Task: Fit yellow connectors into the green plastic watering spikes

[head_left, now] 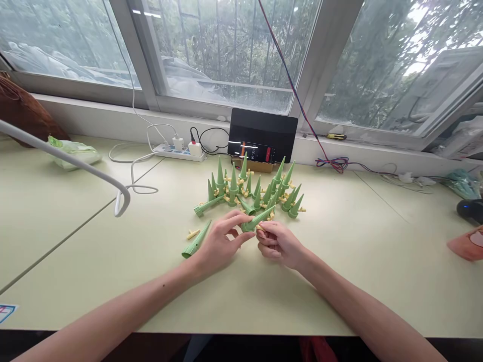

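Between the thumb and fingers of my left hand [222,241] is a green plastic spike [257,220], tilted with its pointed end up and to the right. My right hand [283,244] pinches a small yellow valve [260,228] close against the side of that spike; whether the two are joined is hidden by my fingers. Left of my left hand lie another green cone [196,242] with its hollow end toward me and a loose yellow valve [193,234]. Beyond both hands a cluster of green spikes [233,186] stands, several with yellow valves on them.
A tablet [263,133] leans on a brown stand behind the cluster. A power strip [181,152] with white cables lies to its left. A white curved rod [75,158] juts in from the left. An orange object [467,245] is at the right edge.
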`<action>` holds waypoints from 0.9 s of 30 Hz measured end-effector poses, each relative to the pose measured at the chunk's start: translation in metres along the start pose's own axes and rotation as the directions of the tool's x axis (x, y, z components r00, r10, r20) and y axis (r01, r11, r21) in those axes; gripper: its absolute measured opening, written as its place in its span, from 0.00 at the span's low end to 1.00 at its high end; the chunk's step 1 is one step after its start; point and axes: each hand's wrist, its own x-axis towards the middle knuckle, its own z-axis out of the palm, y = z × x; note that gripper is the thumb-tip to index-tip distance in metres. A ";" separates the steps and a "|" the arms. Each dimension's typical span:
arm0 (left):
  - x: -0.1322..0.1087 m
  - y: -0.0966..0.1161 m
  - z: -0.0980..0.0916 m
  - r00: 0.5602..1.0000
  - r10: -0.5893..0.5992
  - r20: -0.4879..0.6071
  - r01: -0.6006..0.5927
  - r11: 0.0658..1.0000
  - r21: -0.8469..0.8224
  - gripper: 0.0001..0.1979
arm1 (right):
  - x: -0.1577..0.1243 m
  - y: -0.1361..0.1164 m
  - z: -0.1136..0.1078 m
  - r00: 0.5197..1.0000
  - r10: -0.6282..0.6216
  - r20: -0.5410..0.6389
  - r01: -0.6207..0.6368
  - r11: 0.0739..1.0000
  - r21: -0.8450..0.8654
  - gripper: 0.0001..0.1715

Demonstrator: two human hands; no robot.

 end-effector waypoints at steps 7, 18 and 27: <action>-0.003 -0.007 0.003 0.997 0.019 -0.073 -0.012 0.995 0.096 0.11 | 0.001 0.002 0.004 0.997 -0.048 -0.056 0.048 0.999 -0.004 0.21; -0.005 0.004 0.006 0.993 -0.040 -0.114 0.055 0.990 0.128 0.09 | 0.001 0.011 0.008 0.936 -0.346 -0.063 0.313 0.901 -0.299 0.26; -0.006 0.011 0.009 0.972 -0.227 -0.064 0.223 0.973 -0.064 0.13 | -0.002 0.012 0.004 0.783 -0.621 0.027 0.372 0.433 -0.821 0.23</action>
